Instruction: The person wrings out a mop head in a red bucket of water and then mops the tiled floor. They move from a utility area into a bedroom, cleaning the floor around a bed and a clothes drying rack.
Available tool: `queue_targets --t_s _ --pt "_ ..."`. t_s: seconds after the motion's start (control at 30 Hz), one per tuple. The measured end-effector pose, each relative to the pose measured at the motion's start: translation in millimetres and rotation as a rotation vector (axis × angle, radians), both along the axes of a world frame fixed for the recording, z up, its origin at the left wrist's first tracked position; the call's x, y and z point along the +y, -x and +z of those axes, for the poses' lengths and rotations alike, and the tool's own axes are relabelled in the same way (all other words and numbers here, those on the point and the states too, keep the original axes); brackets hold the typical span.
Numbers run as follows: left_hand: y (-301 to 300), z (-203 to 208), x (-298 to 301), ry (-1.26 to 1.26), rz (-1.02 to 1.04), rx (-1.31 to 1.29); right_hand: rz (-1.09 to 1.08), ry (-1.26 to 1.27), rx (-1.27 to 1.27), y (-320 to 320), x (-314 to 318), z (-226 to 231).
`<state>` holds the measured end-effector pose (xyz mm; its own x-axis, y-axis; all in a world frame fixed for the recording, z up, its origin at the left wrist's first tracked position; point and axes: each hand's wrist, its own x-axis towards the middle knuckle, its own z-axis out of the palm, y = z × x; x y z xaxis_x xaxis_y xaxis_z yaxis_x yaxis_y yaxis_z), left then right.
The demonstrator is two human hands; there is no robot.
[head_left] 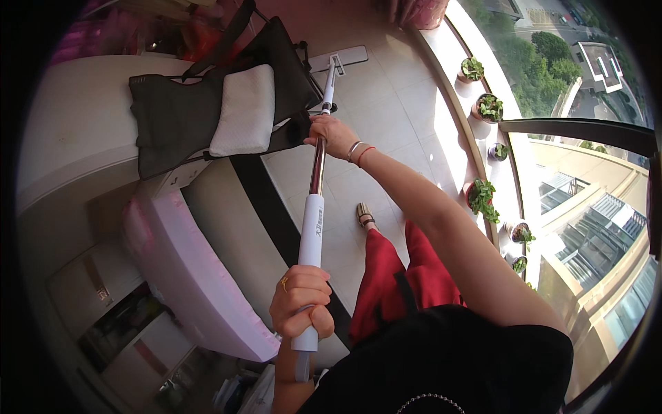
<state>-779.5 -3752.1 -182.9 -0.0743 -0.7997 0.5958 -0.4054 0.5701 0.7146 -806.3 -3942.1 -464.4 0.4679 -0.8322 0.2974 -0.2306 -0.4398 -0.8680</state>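
Mop: long flat mop with white plastic grip and shiny metal pole [316, 186], its flat white head [341, 58] on the pale tiled floor [386, 96] just beyond the black folding chair [176, 114].
Left hand: left hand [301, 301] wrapped tight around the white grip's lower end.
Right hand: right hand [332, 133] closed on the metal pole, just beside the chair.
Chair: white cushion [243, 110] lying on it.
Window ledge: small potted green plants [489, 107] along it, well apart from the chair.

Bright daylight from right window [586, 103]; sunlit floor [400, 90], dim left side, strong fisheye bending, black rim.
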Motion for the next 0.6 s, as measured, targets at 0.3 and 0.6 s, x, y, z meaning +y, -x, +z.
queue_targets --t_s 0.3,0.6 --pt "3 53 13 0.073 0.263 0.158 0.146 0.015 0.14 7 34 46" --pt "-7 100 38 0.017 0.027 0.324 -0.15 -0.056 0.063 73 112 86"
